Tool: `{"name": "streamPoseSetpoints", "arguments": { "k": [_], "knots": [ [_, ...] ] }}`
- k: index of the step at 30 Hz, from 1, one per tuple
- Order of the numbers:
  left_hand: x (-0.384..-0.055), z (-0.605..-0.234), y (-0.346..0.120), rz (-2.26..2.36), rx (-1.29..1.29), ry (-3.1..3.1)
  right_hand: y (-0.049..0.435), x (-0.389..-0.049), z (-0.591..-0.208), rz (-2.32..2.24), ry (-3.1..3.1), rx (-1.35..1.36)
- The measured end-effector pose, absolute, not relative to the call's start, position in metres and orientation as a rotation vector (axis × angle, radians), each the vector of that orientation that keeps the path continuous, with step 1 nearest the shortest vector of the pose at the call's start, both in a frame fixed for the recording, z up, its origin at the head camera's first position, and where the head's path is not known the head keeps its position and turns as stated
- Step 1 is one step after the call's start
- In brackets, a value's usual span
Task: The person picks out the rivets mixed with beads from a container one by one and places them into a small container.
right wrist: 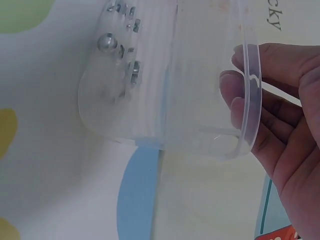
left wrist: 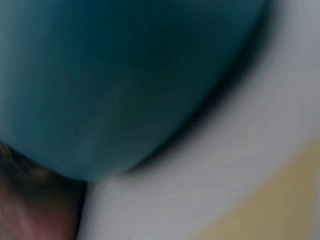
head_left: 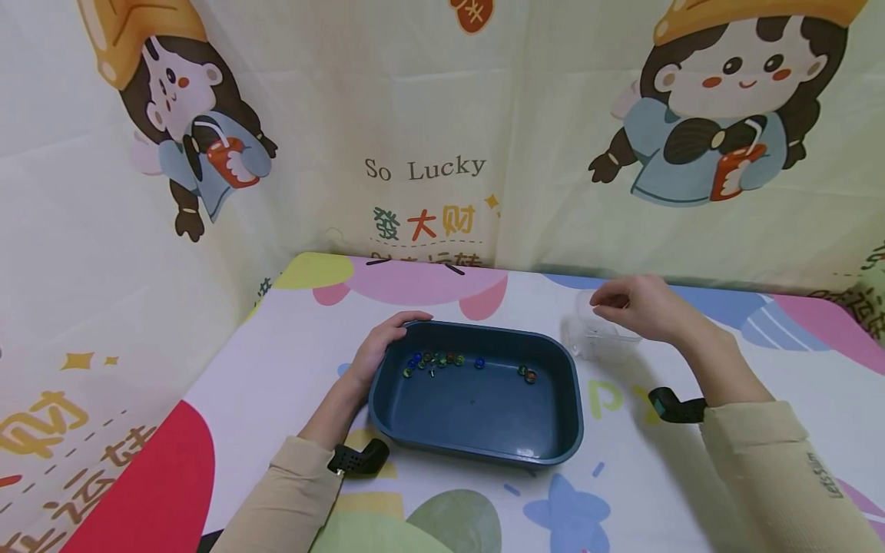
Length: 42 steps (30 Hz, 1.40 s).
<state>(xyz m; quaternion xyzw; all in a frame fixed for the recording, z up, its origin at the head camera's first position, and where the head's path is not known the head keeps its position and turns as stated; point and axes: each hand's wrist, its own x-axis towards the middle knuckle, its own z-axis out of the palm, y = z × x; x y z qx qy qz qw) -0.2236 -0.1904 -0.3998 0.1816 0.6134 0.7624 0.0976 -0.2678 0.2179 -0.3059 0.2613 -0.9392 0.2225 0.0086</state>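
Observation:
A dark blue plastic basin (head_left: 477, 453) sits on the table, with several coloured glass marbles (head_left: 442, 361) grouped at its far left and others farther right. A small silver ball (head_left: 432, 373) lies among them. My left hand (head_left: 373, 349) grips the basin's far left corner, its fingers along the rim. Off to the right stands a clear plastic container (head_left: 601, 338); several silver balls (right wrist: 107, 42) lie at its bottom. My right hand (head_left: 643, 307) is over it, fingers loosely bent, fingertips showing through the clear wall near the rim. Nothing shows between thumb and fingers.
A printed cloth (head_left: 429, 100) hangs behind the table and along its left side. The table has a colourful patterned cover (head_left: 276, 384). Black wrist cameras (head_left: 359, 458) are strapped near both sleeve cuffs.

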Motion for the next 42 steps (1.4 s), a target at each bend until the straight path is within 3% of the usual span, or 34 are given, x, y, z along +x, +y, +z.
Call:
{"name": "streamPoseSetpoints", "arguments": {
  "k": [42],
  "knots": [
    [-0.222,-0.397,-0.189,2.247,0.535,1.837,0.156,-0.263,-0.265,0.892,-2.681,1.006]
  ]
}}
